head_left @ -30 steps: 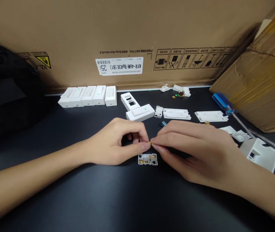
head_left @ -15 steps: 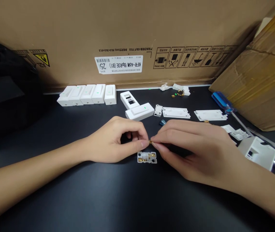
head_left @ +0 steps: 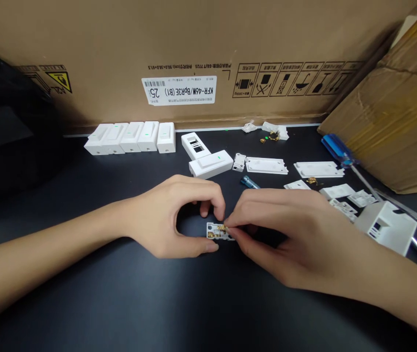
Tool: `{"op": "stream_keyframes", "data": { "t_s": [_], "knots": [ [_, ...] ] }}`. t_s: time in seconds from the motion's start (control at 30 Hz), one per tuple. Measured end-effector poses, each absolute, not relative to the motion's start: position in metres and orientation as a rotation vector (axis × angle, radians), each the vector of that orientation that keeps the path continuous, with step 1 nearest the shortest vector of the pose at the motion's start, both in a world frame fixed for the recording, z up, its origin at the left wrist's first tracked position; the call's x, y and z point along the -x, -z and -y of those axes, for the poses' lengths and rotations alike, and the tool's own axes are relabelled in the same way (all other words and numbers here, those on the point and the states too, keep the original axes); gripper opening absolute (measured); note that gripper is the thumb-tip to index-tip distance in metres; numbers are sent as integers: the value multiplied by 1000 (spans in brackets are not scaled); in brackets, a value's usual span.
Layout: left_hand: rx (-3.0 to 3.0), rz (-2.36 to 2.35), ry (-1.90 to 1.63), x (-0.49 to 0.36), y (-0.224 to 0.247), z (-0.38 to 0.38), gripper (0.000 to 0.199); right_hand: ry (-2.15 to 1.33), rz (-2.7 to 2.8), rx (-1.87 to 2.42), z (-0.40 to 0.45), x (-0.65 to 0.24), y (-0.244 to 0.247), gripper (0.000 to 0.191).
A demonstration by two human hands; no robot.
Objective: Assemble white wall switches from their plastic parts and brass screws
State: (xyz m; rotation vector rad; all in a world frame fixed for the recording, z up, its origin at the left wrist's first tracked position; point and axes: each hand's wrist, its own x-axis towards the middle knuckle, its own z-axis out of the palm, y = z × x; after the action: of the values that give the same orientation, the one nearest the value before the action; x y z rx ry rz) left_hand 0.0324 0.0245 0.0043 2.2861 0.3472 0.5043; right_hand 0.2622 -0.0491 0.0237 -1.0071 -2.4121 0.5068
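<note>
A small white plastic base [head_left: 214, 235] with brass contacts lies on the dark table between my hands. My right hand [head_left: 285, 230] pinches a small brass piece [head_left: 223, 228] at the base's upper right part; its fingertips cover the base's right end. My left hand [head_left: 179, 215] curves around the base's left side, thumb and index finger apart, with the thumb tip near the lower edge. Whether the left fingertips touch the base is hard to tell. Beyond the hands lie a white switch housing [head_left: 211, 164] and an open white cover [head_left: 195, 145].
Several white switches [head_left: 131, 138] stand in a row at the back left. White plates [head_left: 266, 165], a dark blue cylinder [head_left: 249, 182], a blue screwdriver [head_left: 337, 150] and a white box-shaped shell [head_left: 387, 227] lie beyond and right. Cardboard boxes [head_left: 120, 39] border the back and right.
My right hand has brought the brass piece down to the white base. My left thumb and index finger have parted from the piece and spread around the base. The view has shifted slightly.
</note>
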Motion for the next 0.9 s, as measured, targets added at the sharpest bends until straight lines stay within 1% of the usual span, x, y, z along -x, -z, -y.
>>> {"op": "stream_keyframes", "data": {
  "t_s": [0.27, 0.53, 0.9],
  "knots": [
    [-2378, -277, -507, -34, -1, -25, 9, -576, 2425, 1023, 50, -261, -21, 19],
    [-2392, -250, -515, -33, 0, -25, 4, -611, 2410, 1037, 47, -260, -23, 20],
    [-2451, -260, -525, -32, -1, -23, 5, -592, 2414, 1051, 47, -261, -23, 19]
  ]
}}
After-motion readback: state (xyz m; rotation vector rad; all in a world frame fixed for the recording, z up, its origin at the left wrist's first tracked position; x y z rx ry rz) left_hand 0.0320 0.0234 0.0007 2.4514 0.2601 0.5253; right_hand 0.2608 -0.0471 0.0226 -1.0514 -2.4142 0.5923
